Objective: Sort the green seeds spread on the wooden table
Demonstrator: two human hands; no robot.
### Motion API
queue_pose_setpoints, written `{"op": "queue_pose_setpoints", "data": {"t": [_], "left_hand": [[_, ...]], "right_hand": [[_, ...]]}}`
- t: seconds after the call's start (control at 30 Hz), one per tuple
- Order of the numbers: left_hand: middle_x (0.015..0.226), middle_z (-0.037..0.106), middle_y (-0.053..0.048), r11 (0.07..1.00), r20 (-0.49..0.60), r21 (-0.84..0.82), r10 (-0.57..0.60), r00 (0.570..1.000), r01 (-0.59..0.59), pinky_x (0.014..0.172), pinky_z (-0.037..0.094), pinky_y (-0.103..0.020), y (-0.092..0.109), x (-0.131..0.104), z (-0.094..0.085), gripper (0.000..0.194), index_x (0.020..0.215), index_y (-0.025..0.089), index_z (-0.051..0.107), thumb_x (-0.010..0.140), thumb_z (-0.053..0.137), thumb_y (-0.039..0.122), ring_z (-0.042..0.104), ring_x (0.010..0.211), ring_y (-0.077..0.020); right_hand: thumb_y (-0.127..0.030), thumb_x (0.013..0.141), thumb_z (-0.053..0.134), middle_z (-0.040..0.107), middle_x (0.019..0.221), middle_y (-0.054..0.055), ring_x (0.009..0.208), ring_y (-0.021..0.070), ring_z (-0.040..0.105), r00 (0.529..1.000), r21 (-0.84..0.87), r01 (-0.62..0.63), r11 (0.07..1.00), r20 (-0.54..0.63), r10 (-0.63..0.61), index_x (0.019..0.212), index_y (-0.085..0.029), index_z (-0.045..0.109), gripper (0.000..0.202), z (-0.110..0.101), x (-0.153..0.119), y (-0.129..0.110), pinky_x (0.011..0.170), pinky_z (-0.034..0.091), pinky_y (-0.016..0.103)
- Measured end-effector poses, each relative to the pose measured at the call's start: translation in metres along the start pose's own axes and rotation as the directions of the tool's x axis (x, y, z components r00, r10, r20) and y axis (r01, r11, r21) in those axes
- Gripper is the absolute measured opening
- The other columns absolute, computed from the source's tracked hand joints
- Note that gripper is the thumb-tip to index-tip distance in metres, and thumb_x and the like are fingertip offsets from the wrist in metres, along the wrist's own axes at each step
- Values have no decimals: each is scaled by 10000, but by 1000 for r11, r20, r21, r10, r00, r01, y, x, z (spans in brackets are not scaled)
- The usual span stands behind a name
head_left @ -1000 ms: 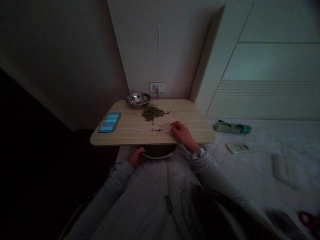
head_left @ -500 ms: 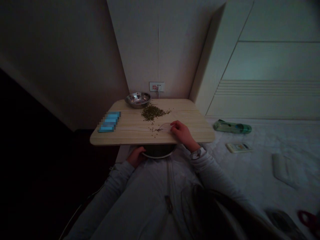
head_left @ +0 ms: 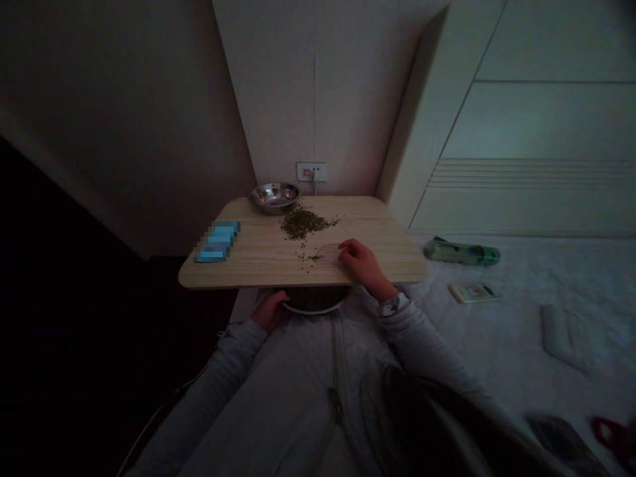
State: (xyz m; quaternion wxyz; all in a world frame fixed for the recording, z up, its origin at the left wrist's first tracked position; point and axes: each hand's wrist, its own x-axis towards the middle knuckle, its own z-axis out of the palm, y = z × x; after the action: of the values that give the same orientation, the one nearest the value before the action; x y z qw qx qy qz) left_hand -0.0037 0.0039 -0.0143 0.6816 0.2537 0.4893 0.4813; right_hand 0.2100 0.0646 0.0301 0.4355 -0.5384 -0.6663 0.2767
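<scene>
R hand (head_left: 362,265) is over the near right part of the worktop (head_left: 248,271), thumb & fingertips pinching the edge of a thin clear piece (head_left: 328,253) (it's faint, so exact shape is hard to tell). The clear piece lies low over the wood, its L end right by a few loose grains (head_left: 303,255). Main pile (head_left: 301,224) of small greenish grains sits farther back, about mid-worktop, spread flat w/ a thin trail off to the R. Steel bowl (head_left: 271,210) stands upright at the back L, right by the pile; shiny inside, some dim marks near the bottom, can't tell if contents or reflections. L hand (head_left: 271,311) is below the near edge, holding a basin (head_left: 315,313) by its L rim, thumb over the edge, other fingers out of sight. Basin is in front of the person's body, partly under the worktop; only the pale near rim & a dark inside show, so can't make out what's in it. Pixelated blue item (head_left: 217,242) lies at the worktop's L side. Off to the R on the bed (head_left: 521,265): a green bottle (head_left: 450,252) on its side, contents unclear, & a phone (head_left: 476,293) nearby, face up.
</scene>
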Motion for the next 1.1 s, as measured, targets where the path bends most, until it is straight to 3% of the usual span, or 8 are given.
{"op": "queue_pose_setpoints", "data": {"t": [0.13, 0.6, 1.1], "left_hand": [[686, 655, -38, 999, 2, -22, -48, 999, 48, 635, 500, -292, 0, 0, 0, 135, 636, 141, 576, 522, 512, 104, 604, 813, -217], [676, 659, -45, 999, -45, 24, -37, 998, 38, 608, 498, -291, 5, -6, 4, 149, 654, 141, 593, 542, 504, 97, 606, 805, -226], [702, 669, -59, 998, -2, -13, -59, 998, 59, 651, 507, -307, 4, -4, 4, 161, 659, 136, 599, 539, 499, 97, 603, 848, -234]], "right_hand": [[-210, 639, 443, 517, 606, -33, 564, 107, 456, 1000, 1, -1, 1000, 6, 1, 843, -169, 549, 233, 0, 0, 0, 561, 337, 238], [-213, 644, 443, 530, 635, -26, 583, 110, 464, 1000, -12, 17, 1000, 3, -17, 843, -174, 553, 231, 0, 0, 1, 576, 345, 242], [-222, 640, 440, 521, 613, -27, 578, 112, 454, 1000, 2, 19, 1000, 4, -19, 844, -171, 552, 239, 0, 0, 3, 566, 340, 239]]}}
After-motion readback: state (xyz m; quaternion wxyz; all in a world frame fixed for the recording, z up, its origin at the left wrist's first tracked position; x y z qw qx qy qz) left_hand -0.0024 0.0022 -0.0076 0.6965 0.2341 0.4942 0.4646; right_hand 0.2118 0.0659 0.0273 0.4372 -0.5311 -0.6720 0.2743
